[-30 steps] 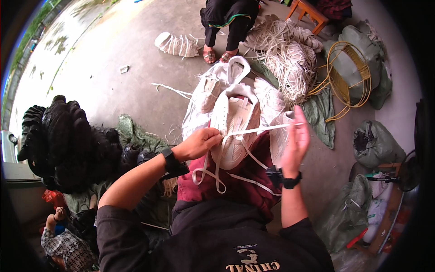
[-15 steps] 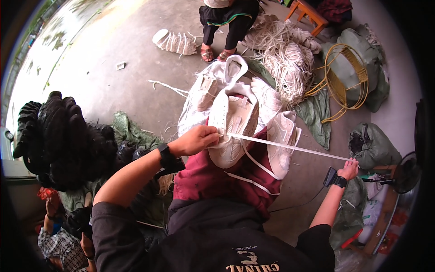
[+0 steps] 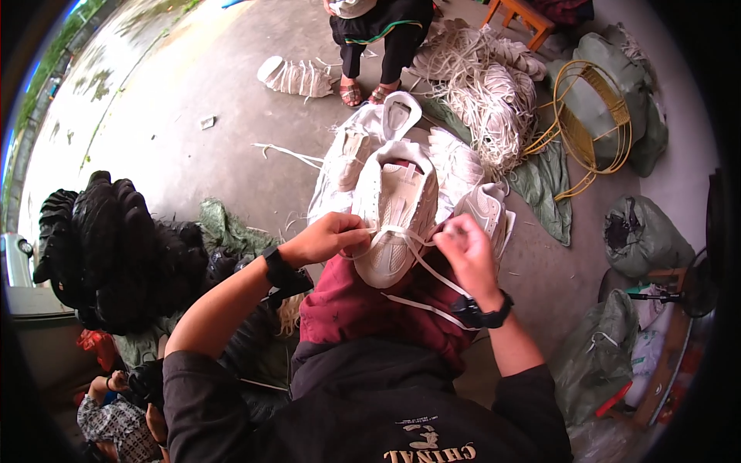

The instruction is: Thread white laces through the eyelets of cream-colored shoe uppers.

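A white and beige sneaker point(image 3: 386, 264) rests on my lap, toe toward me, with a flat white shoelace point(image 3: 395, 231) through its lowest eyelets. At the shoe's left side, my left hand point(image 3: 342, 236) pinches the lace. My right hand point(image 3: 468, 251), slightly blurred, is closed on the lace at the shoe's right side. A loose lace end trails over my dark red trousers point(image 3: 333, 297). Partly hidden behind my right hand lies another pale sneaker point(image 3: 485, 202). More pale shoe uppers point(image 3: 341, 163) lie just beyond my knees.
Tangled white laces and uppers point(image 3: 494, 116) are heaped ahead right, beside a yellow wire frame point(image 3: 567, 131) and green sacks point(image 3: 644, 239). Black bundles point(image 3: 108, 247) stand at left. One person point(image 3: 378, 50) sits ahead; another point(image 3: 123, 424) is at lower left. A lace-wrapped bundle point(image 3: 301, 77) lies ahead.
My right hand has come back from far right to the shoe, and the lace once stretched taut is now slack. My left hand stays at the shoe's left side.
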Action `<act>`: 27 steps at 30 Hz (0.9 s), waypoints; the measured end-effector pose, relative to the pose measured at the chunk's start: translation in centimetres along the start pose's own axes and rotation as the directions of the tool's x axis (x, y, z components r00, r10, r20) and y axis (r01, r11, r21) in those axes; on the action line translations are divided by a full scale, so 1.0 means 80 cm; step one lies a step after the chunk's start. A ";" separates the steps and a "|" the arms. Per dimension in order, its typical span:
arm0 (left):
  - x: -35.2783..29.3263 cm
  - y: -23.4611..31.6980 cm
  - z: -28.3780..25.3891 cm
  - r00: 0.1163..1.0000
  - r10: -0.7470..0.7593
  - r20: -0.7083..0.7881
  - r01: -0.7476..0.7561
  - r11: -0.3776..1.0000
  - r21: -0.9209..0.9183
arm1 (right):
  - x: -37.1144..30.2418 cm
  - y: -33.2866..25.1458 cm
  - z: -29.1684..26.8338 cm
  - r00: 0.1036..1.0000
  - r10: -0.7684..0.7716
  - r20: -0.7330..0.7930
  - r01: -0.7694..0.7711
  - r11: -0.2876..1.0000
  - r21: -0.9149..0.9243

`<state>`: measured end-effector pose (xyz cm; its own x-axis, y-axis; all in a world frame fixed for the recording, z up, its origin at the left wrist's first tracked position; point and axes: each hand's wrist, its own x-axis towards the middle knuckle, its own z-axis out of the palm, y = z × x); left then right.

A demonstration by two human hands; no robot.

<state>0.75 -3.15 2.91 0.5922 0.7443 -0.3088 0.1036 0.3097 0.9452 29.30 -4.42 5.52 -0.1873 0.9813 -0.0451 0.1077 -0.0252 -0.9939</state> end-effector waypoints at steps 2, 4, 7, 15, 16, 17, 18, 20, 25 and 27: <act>-0.002 0.001 0.001 1.000 -0.005 -0.019 0.005 1.000 -0.008 | 0.002 -0.001 0.023 0.995 -0.099 0.019 0.100 0.936 -0.338; -0.007 0.002 0.001 0.999 -0.011 -0.044 0.010 1.000 -0.017 | 0.003 -0.004 0.042 0.973 -0.224 0.048 0.216 0.827 -0.519; -0.010 0.001 0.001 0.998 -0.007 -0.065 0.003 0.998 -0.060 | 0.001 -0.005 0.053 0.963 -0.265 0.058 0.244 0.753 -0.611; -0.010 -0.008 -0.010 0.998 0.002 -0.057 0.000 1.000 0.031 | 0.007 -0.015 0.053 0.992 -0.101 0.070 0.122 0.875 -0.469; -0.010 -0.009 -0.011 0.999 0.004 -0.055 -0.003 1.000 0.030 | 0.008 -0.009 0.050 0.995 -0.064 0.078 0.090 0.917 -0.388; -0.010 -0.008 -0.011 0.999 0.001 -0.044 -0.001 1.000 0.008 | 0.010 -0.005 0.049 0.996 -0.029 0.088 0.055 0.951 -0.305; -0.014 -0.011 -0.014 0.999 -0.009 -0.047 0.008 1.000 -0.017 | 0.011 -0.027 0.053 0.992 0.055 0.114 -0.002 0.910 -0.415; -0.016 -0.014 -0.016 0.999 -0.005 -0.051 0.004 1.000 -0.009 | 0.014 -0.035 0.051 0.986 0.087 0.144 -0.001 0.858 -0.514; -0.016 -0.005 -0.010 0.998 0.017 -0.058 -0.014 0.998 0.060 | 0.024 -0.026 0.037 0.975 0.076 0.208 0.035 0.876 -0.481; -0.016 -0.004 -0.007 0.998 0.027 -0.062 -0.021 0.995 0.094 | 0.028 -0.026 0.026 0.969 0.120 0.216 -0.032 0.928 -0.371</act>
<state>-0.53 -3.88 2.92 0.5444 0.7875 -0.2888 0.1658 0.2365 0.9574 26.65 -2.56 7.30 -0.3796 0.9066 -0.1846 0.4680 0.0160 -0.8836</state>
